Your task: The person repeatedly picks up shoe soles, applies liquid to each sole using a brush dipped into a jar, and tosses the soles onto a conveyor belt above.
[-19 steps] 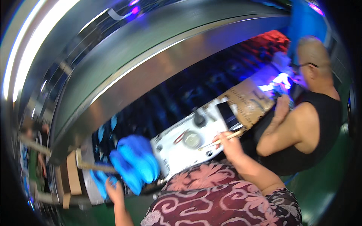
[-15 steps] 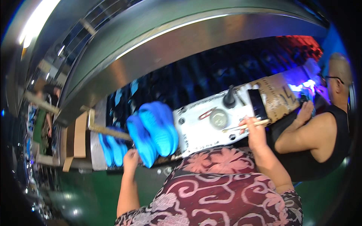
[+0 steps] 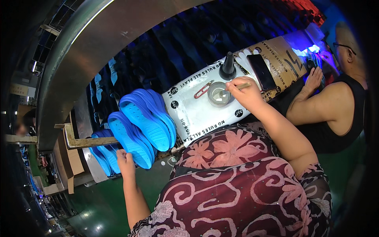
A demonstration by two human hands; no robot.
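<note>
Left hand is closed on the lower end of a blue shoe sole, stacked with other soles left of the worktop. Right hand pinches a brush dipped in the small glue cup. Since half a second ago, the right hand moved from the worktop edge to the cup.

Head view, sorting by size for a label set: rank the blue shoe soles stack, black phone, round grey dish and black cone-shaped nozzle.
1. blue shoe soles stack
2. black phone
3. round grey dish
4. black cone-shaped nozzle, close to the dish, so unsure.
</note>
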